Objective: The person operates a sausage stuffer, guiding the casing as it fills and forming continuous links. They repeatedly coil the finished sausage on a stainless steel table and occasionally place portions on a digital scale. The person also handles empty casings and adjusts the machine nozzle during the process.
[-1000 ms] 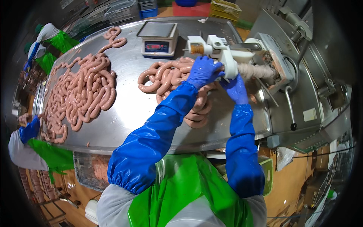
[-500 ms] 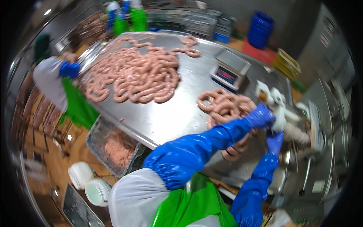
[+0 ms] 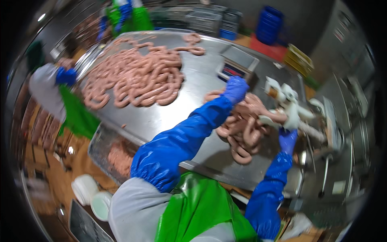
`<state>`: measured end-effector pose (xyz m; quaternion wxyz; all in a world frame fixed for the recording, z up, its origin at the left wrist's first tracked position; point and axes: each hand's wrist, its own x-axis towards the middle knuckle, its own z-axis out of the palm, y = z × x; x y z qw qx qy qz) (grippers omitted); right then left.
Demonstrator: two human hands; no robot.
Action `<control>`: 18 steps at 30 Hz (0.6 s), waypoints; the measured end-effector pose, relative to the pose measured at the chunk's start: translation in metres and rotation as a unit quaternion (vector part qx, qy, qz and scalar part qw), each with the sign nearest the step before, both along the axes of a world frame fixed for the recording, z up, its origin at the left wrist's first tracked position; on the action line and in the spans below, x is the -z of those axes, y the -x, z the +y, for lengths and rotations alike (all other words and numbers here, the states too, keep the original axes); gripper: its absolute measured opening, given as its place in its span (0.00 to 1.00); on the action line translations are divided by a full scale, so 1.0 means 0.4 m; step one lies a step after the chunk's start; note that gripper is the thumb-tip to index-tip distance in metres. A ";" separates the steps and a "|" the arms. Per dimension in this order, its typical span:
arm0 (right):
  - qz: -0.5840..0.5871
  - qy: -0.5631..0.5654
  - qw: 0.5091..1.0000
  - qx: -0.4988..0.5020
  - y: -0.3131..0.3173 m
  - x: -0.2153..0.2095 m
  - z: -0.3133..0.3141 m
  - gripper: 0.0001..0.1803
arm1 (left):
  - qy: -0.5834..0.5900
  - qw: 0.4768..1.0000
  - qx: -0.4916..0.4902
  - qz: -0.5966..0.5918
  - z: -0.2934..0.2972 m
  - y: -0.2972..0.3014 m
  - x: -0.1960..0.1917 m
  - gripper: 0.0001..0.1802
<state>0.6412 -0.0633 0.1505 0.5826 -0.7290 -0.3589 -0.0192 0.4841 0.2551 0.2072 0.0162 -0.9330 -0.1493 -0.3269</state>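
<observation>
Sausages: big heap [image 3: 133, 78] done at 10 o'clock; my left hand [image 3: 236, 88] grips fresh coil [image 3: 242, 129], right hand [image 3: 287, 139] seemingly closed under stuffer nozzle [image 3: 288, 111], blurry though.

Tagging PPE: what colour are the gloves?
Blue, both left hand and right hand; head view.

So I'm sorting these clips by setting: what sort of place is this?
Probably a sausage-making room: a steel table heaped with linked sausages, a stuffing machine, and a scale.
</observation>
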 end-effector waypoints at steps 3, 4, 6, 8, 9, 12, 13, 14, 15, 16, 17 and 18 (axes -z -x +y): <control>-0.075 0.075 0.993 0.045 0.064 -0.060 0.016 0.30 | 0.095 0.981 0.158 -0.060 -0.178 -0.003 -0.048 0.13; -0.069 0.047 0.996 0.027 0.043 -0.039 0.015 0.27 | 0.081 0.972 0.205 -0.084 -0.248 -0.026 -0.066 0.15; 0.193 -0.158 0.968 -0.026 0.034 0.018 0.029 0.23 | 0.054 0.953 0.276 -0.113 -0.319 -0.090 -0.064 0.19; 0.448 -0.299 0.840 -0.067 -0.008 0.041 0.003 0.20 | 0.074 0.952 0.296 -0.014 -0.352 -0.140 -0.084 0.21; 0.526 -0.299 0.794 -0.059 -0.020 0.026 -0.012 0.19 | 0.094 0.952 0.280 0.080 -0.353 -0.155 -0.095 0.22; 0.437 -0.249 0.862 0.061 -0.057 0.029 -0.138 0.24 | 0.076 0.958 0.274 0.022 -0.358 -0.168 -0.066 0.18; 0.416 -0.246 0.869 0.103 -0.066 0.017 -0.171 0.24 | 0.062 0.962 0.266 0.017 -0.355 -0.168 -0.057 0.18; 0.429 -0.237 0.857 0.161 -0.086 -0.003 -0.200 0.27 | 0.047 0.965 0.258 0.006 -0.348 -0.169 -0.050 0.18; 0.408 -0.241 0.859 0.192 -0.115 -0.007 -0.238 0.27 | 0.032 0.966 0.255 -0.007 -0.352 -0.172 -0.047 0.18; 0.383 -0.250 0.864 0.209 -0.131 -0.021 -0.243 0.24 | 0.015 0.968 0.249 -0.016 -0.351 -0.171 -0.041 0.18; 0.359 -0.259 0.868 0.225 -0.145 -0.035 -0.248 0.21 | 0.006 0.969 0.247 -0.007 -0.351 -0.173 -0.037 0.18; 0.340 -0.221 0.890 0.207 -0.152 -0.037 -0.240 0.20 | -0.003 0.969 0.246 0.003 -0.353 -0.176 -0.035 0.18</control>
